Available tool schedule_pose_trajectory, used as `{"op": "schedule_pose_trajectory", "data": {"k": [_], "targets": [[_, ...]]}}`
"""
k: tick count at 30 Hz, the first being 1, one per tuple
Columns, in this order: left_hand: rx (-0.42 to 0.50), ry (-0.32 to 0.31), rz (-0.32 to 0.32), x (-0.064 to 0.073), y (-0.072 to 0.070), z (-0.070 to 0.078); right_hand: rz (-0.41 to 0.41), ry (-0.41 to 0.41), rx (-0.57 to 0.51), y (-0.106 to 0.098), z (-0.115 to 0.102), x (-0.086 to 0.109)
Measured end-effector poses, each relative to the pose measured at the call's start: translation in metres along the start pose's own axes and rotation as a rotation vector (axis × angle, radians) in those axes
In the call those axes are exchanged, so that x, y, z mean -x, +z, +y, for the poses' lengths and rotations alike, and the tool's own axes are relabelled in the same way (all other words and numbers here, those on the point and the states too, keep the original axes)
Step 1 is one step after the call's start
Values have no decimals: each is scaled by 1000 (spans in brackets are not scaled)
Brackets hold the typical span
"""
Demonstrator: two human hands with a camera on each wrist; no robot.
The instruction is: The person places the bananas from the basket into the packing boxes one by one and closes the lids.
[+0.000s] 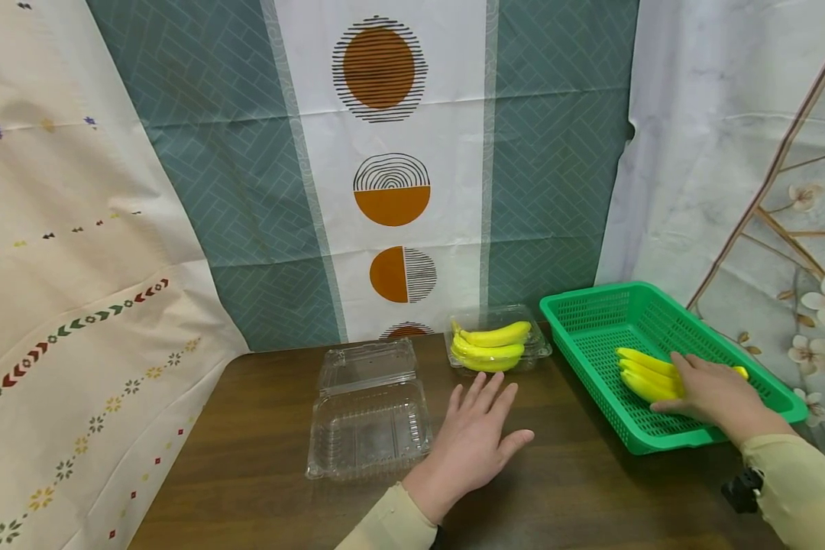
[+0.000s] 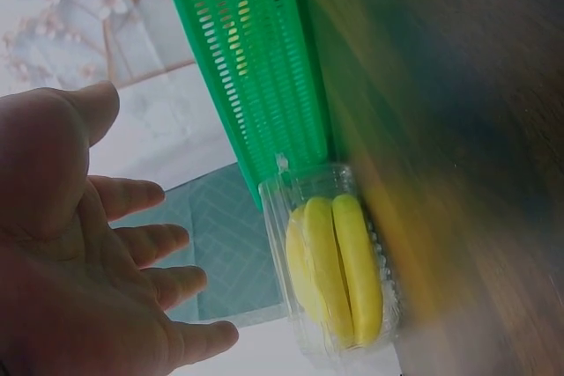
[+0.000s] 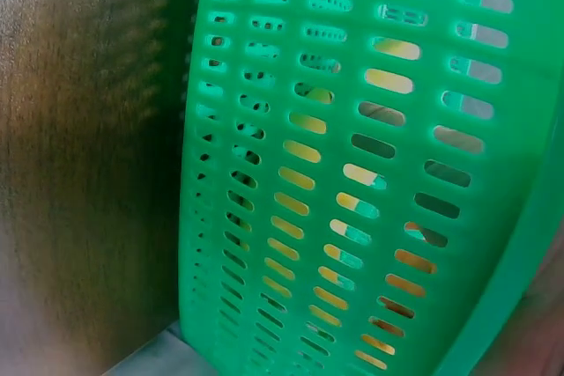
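A bunch of yellow bananas point(image 1: 649, 376) lies in the green plastic basket point(image 1: 587, 367) at the right. My right hand point(image 1: 718, 393) reaches over the basket's near side and grips the bunch from above, fingers across it and thumb along its near side. In the right wrist view, the slotted basket wall point(image 3: 352, 156) hides most of this hand and the bananas. My left hand point(image 1: 470, 439) hovers over the table, fingers spread and holding nothing. It is between an open, clear clamshell box point(image 1: 371, 428) and another clear box point(image 1: 539, 347) with bananas point(image 1: 488, 355) inside.
The brown wooden table point(image 1: 247, 458) meets a patterned cloth point(image 1: 412, 283) at the back. A flowered cloth point(image 1: 784, 252) hangs close behind the basket at the right, and a pale cloth point(image 1: 96, 305) borders the left side.
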State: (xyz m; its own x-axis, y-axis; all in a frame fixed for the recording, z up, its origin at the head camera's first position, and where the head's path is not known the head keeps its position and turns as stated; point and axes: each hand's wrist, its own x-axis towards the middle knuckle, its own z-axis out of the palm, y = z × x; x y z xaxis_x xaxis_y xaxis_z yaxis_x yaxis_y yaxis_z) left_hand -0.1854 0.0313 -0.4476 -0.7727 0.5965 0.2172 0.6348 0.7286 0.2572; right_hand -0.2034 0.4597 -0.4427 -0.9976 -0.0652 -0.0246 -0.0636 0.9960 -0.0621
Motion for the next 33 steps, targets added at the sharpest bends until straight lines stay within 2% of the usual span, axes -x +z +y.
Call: {"op": "schedule_pose_trajectory", "data": {"k": [14,22,33], "targets": [[-21,27,12,-9,4,6,-3,-40,-13,-1,-2,-5],[-21,29,11,-13,8,7,-6,-60,-21,4,4,-10],[-39,24,14,-15,11,9,-9,-36,60,16,16,-19]]}}
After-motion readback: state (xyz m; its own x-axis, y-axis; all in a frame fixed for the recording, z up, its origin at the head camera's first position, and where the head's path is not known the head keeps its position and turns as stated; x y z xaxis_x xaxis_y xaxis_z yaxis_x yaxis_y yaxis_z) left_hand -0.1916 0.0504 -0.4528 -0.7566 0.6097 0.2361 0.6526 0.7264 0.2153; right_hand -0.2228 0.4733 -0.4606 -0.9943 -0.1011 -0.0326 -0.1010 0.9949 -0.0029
